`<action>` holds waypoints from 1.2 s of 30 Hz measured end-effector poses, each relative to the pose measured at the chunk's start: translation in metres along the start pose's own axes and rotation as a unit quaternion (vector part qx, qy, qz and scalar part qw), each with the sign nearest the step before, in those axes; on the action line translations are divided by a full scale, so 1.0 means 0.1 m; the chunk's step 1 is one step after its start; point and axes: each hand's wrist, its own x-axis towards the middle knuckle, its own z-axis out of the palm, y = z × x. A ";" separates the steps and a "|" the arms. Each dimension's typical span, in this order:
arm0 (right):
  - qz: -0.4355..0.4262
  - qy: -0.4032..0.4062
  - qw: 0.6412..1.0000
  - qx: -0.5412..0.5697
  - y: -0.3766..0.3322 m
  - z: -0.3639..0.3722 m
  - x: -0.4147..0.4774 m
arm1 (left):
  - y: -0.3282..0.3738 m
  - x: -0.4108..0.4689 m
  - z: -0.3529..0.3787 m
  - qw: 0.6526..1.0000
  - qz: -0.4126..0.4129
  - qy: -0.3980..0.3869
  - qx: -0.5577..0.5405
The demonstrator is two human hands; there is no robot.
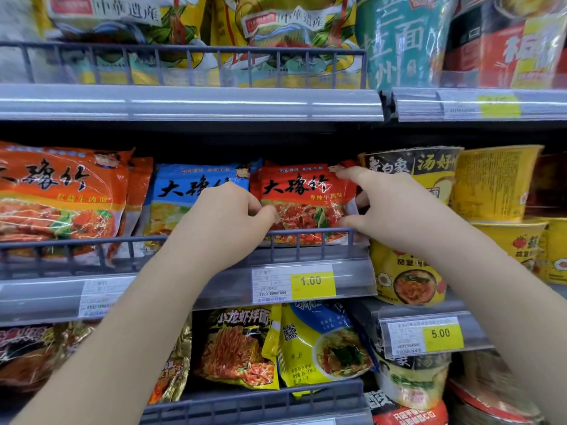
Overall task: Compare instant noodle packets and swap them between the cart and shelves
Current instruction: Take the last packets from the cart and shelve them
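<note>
A red instant noodle packet [305, 204] stands upright on the middle shelf behind a grey wire rail [306, 233]. My left hand [225, 219] pinches its left edge, thumb and fingers curled onto the wrapper. On the other side, my right hand [386, 207] grips its right edge, one finger touching the top corner and the thumb low by the rail. A blue packet [184, 194] stands just left of the red one, partly hidden by my left hand. No cart shows in this view.
Orange packets [61, 197] fill the shelf's left end. Yellow noodle bowls [494, 185] stack to the right. Price tags [293, 283] hang on the shelf lip. Black and yellow packets [242, 348] sit on the shelf below, large yellow bags [276, 35] above.
</note>
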 end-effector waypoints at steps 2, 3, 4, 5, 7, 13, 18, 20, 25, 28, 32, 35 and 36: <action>-0.002 0.007 1.000 0.013 0.02 -0.02 -0.02 | -0.01 -0.01 0.00 1.000 0.005 0.017 -0.002; -0.006 0.013 1.000 0.010 0.03 -0.02 -0.02 | -0.02 -0.01 0.00 1.000 0.011 0.023 -0.001; -0.008 0.019 1.000 0.007 0.03 -0.02 -0.03 | -0.02 -0.02 0.00 0.999 0.017 0.027 -0.001; -0.007 0.023 1.000 0.005 0.03 -0.03 -0.05 | -0.02 -0.03 0.00 0.999 0.022 0.031 -0.005; -0.002 0.036 0.999 0.005 0.03 -0.04 -0.09 | -0.02 -0.07 -0.02 0.998 0.031 0.042 -0.028; -0.037 0.129 0.988 0.082 -0.11 -0.04 -0.17 | -0.04 -0.25 -0.15 0.988 0.057 0.099 -0.099; -0.066 0.130 0.977 0.156 -0.25 0.02 -0.18 | -0.14 -0.40 -0.27 0.984 0.062 0.129 -0.106; -0.093 0.152 0.958 0.226 -0.37 0.04 -0.21 | -0.20 -0.48 -0.35 0.980 0.063 0.148 -0.115; -0.188 0.133 0.896 0.379 -1.11 0.20 -0.16 | -0.49 -0.78 -0.68 0.975 0.035 0.187 -0.113; -0.219 0.092 0.878 0.415 -1.66 0.36 -0.17 | -0.78 -1.02 -0.98 0.975 0.006 0.198 -0.104; -0.251 0.037 0.850 0.461 -2.41 0.49 -0.28 | -1.28 -1.36 -1.45 0.973 -0.009 0.209 -0.097; -0.255 0.019 0.832 0.492 -2.99 0.57 -0.35 | -1.70 -1.65 -1.86 0.973 -0.019 0.209 -0.094; -0.250 0.018 0.829 0.500 -3.20 0.60 -0.37 | -1.85 -1.75 -2.02 0.973 -0.026 0.210 -0.094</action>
